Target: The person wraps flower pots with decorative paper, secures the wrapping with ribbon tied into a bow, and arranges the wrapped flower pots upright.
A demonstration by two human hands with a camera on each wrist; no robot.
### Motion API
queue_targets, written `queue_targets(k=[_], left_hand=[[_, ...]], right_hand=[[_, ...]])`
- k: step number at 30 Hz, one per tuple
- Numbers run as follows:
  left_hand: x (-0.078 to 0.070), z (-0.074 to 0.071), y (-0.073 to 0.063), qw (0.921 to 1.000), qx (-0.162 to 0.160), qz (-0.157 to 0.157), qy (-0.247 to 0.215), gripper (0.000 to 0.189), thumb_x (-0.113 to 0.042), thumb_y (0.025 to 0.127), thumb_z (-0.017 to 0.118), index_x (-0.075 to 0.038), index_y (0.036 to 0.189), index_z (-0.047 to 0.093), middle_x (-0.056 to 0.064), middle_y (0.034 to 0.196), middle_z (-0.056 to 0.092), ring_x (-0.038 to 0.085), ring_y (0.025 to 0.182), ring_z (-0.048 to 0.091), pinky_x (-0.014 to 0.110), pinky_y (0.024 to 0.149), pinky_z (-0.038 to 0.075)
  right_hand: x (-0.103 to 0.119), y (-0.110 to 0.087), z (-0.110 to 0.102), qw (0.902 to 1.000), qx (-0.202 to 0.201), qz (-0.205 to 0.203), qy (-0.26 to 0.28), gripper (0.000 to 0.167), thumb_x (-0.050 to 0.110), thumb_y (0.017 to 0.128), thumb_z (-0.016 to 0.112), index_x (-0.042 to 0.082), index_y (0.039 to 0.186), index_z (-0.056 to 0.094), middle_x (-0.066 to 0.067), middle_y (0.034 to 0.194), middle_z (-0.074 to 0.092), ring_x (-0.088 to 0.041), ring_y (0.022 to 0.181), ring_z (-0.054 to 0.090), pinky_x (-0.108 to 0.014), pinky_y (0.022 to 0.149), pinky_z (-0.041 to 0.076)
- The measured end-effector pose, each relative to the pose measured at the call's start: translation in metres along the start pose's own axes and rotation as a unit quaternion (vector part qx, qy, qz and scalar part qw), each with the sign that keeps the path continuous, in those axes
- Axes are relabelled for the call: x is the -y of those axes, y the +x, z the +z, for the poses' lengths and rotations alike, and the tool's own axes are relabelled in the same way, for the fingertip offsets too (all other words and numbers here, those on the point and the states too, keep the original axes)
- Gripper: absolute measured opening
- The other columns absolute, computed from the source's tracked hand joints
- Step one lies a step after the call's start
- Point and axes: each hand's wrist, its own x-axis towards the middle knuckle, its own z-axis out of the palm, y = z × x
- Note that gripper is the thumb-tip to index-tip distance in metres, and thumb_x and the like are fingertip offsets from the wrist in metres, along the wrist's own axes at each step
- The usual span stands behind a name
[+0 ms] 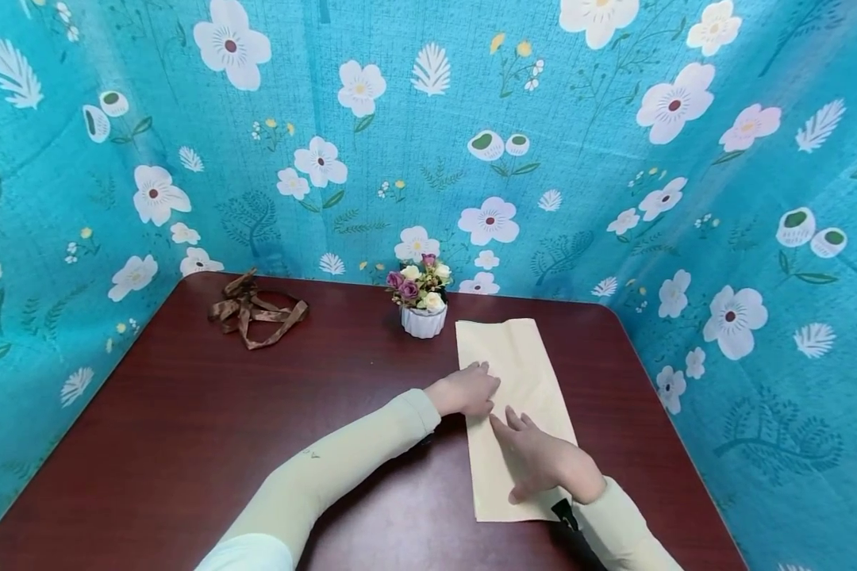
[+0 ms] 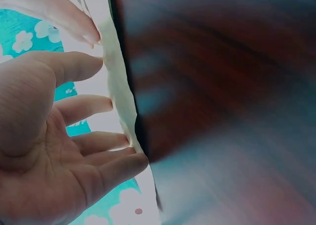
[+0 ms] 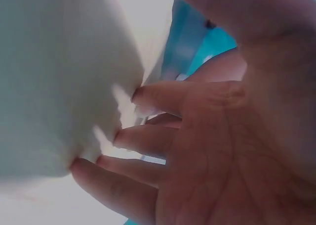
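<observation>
A long cream-coloured folded sheet (image 1: 514,349) lies flat on the right part of the table, running away from the person. My left hand (image 1: 470,389) rests on its left edge about midway along, fingertips on the surface. In the left wrist view, the fingertips of the left hand (image 2: 54,131) meet the sheet's slightly wavy edge (image 2: 116,71). Closer to the person, my right hand (image 1: 546,460) lies over the lower half with fingers spread. The right wrist view has the fingertips of the right hand (image 3: 212,141) touching the sheet (image 3: 64,76).
Beyond the sheet stands a small white pot of purple and cream flowers (image 1: 423,321). A loose heap of brown ribbon (image 1: 257,313) lies at the back left of the dark red table (image 1: 186,444). Blue flowered cloth (image 1: 400,119) hangs behind and at both sides.
</observation>
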Motion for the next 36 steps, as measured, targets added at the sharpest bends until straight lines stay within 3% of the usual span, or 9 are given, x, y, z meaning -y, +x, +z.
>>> queue_targets(k=[5,13,27,36], left_hand=[[0.011,0.001,-0.015,0.9996,-0.016,0.018,0.013,0.024,-0.029,0.097,0.066,-0.012,0.113,0.07,0.002,0.119,0.072,0.026,0.135,0.054,0.033,0.116,0.037],[0.03,0.005,-0.047,0.9986,-0.035,0.037,0.013,0.019,-0.027,0.093,0.07,-0.012,0.104,0.072,0.001,0.1,0.073,0.022,0.109,0.065,0.03,0.097,0.05],[0.059,0.011,-0.108,0.9993,-0.035,0.014,-0.005,0.027,-0.026,0.092,0.073,-0.009,0.113,0.071,0.01,0.106,0.074,0.03,0.114,0.065,0.037,0.101,0.051],[0.078,0.009,-0.137,0.9981,-0.023,-0.005,-0.057,0.032,-0.017,0.089,0.076,-0.008,0.119,0.073,0.018,0.118,0.07,0.033,0.113,0.065,0.041,0.099,0.052]], right_hand=[[0.017,0.004,0.001,0.9996,0.002,-0.025,-0.01,0.114,0.017,0.059,0.099,-0.005,0.153,0.038,-0.04,0.156,0.027,-0.063,0.14,0.029,-0.059,0.106,0.044],[0.047,0.011,0.009,0.9979,0.002,-0.053,-0.037,0.106,0.016,0.062,0.097,-0.001,0.151,0.043,-0.039,0.154,0.032,-0.064,0.134,0.037,-0.055,0.102,0.048],[0.094,0.026,0.023,0.9898,0.013,-0.095,-0.106,0.102,0.026,0.068,0.094,0.005,0.153,0.043,-0.033,0.156,0.036,-0.058,0.136,0.041,-0.049,0.103,0.05],[0.124,0.038,0.032,0.983,0.012,-0.11,-0.147,0.101,0.04,0.073,0.091,0.009,0.155,0.04,-0.03,0.157,0.036,-0.049,0.141,0.041,-0.041,0.106,0.049]])
